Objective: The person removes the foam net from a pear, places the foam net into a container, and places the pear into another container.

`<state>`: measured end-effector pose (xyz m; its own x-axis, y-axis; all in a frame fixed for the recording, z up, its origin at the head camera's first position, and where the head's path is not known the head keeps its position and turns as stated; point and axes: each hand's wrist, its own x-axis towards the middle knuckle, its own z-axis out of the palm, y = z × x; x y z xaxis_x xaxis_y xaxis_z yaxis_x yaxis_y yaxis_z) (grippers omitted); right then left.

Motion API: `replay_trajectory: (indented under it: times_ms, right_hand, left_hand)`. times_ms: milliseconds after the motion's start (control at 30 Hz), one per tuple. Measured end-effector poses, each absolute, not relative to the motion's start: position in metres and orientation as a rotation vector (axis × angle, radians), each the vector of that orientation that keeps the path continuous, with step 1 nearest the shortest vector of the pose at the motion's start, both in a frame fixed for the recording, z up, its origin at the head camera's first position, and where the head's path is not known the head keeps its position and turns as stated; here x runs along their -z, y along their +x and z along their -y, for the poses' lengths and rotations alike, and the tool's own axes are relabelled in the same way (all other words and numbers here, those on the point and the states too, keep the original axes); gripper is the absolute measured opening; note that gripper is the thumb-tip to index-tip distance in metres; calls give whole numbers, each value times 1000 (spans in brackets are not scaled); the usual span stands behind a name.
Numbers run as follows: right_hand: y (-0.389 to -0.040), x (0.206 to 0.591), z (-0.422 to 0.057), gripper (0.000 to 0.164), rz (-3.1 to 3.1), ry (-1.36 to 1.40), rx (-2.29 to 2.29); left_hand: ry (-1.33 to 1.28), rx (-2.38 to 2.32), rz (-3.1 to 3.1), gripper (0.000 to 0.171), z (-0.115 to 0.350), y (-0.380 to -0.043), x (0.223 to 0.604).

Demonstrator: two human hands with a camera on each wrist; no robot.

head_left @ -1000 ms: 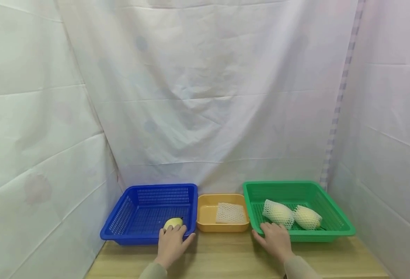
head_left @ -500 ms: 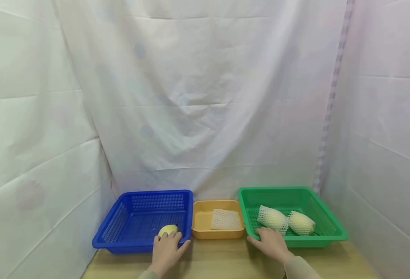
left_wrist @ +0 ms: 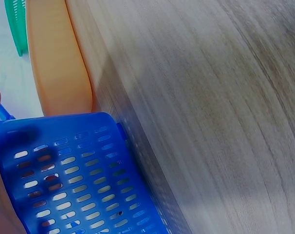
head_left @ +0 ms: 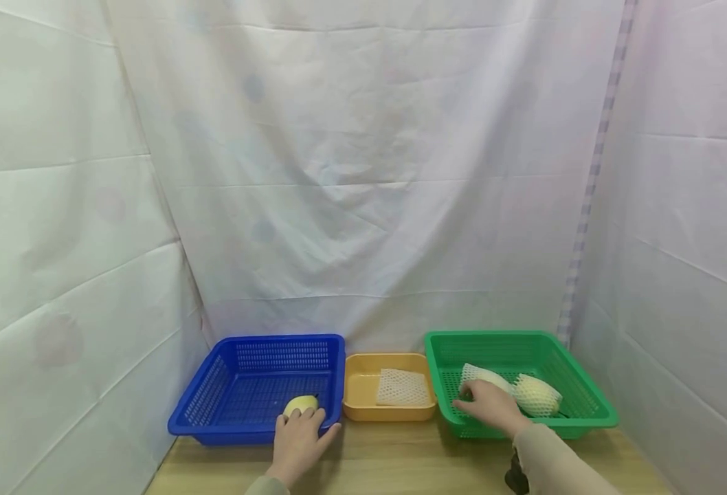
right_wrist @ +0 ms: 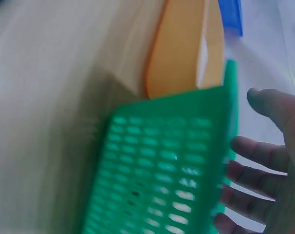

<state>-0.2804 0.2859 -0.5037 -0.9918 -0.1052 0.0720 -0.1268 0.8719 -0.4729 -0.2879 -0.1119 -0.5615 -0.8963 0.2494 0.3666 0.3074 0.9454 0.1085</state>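
Note:
In the head view, my left hand (head_left: 298, 440) rests over the front rim of the blue basket (head_left: 211, 434), its fingers hanging inside beside a yellow pear (head_left: 300, 403) with a dark stem. Through the basket's slots, the left wrist view shows parts of those fingers. My right hand (head_left: 493, 407) hovers over the front left of the green basket (head_left: 576, 423), holding nothing. Its fingers are spread and slightly bent in the right wrist view. Under and behind it lies a pear in a white foam net (head_left: 479, 373), partly hidden; a second netted pear (head_left: 537, 397) lies to its right.
Between the two baskets stands a shallow orange tray (head_left: 359, 412) with a flat white foam net (head_left: 403, 387) in it. All three stand on a wooden table (head_left: 394, 460). White cloth (head_left: 363, 206) hangs behind and at both sides.
My right hand has risen from the green basket's front rim and moved inward over it, with its fingers now bent. My left hand stays on the blue rim. The head view has shifted slightly.

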Motion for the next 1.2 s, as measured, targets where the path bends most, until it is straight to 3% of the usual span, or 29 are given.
replay_trajectory:
  times_ms: [267,567,1200]
  right_hand:
    - [-300,482,-305,38,2970,145,-698]
    - [-322,475,-328,49,3013,59,-635]
    - [-339,480,-335,70,3107,65,-624]
  left_hand:
    - [-400,246,2757,47,111,-288,560]
    - [-396,248,2780,64,111,-285,557]
    - [-414,248,2774,60,110,-287,557]
